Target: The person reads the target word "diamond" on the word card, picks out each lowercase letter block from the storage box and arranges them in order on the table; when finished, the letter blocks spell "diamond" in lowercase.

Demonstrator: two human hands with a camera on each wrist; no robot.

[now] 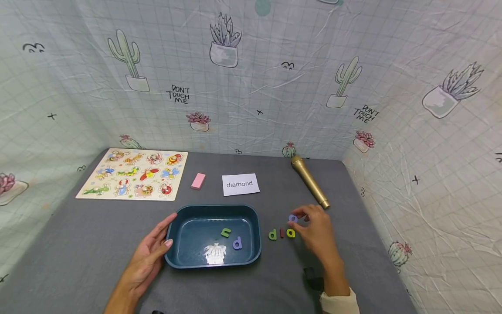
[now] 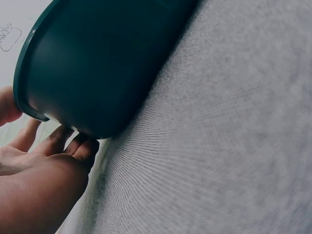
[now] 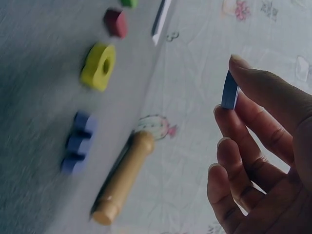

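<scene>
- The person's right hand [image 1: 315,229] pinched a purple letter o [image 1: 290,217] between thumb and fingertips, holding it up off the table [image 1: 129,226], to the right of the tray [image 1: 188,250].
- From the right wrist's side I saw that letter nearly edge-on, with the other fingers of that hand loosely bent.
- Below and beside that hand, a row of letters lay on the table: a green d [image 1: 275,234], a thin red i [image 1: 281,233] and a yellow a [image 1: 293,234]. Next to the yellow one lay a purple m [image 3: 78,144], plain only from the right wrist.
- The left hand [image 1: 149,253] rested at the tray's left end, its fingers extended against the outer wall and its thumb at the rim.
- Inside the dark blue tray lay two more letters, a green n [image 1: 225,230] and, near it, a purple d [image 1: 239,244].
- Behind the tray a white card [image 1: 235,191] read "diamond", with a pink block [image 1: 198,181] to its left.
- A gold microphone [image 1: 311,183] lay slantwise beyond the right hand.
- At the far left lay an insect picture board [image 1: 129,174].
</scene>
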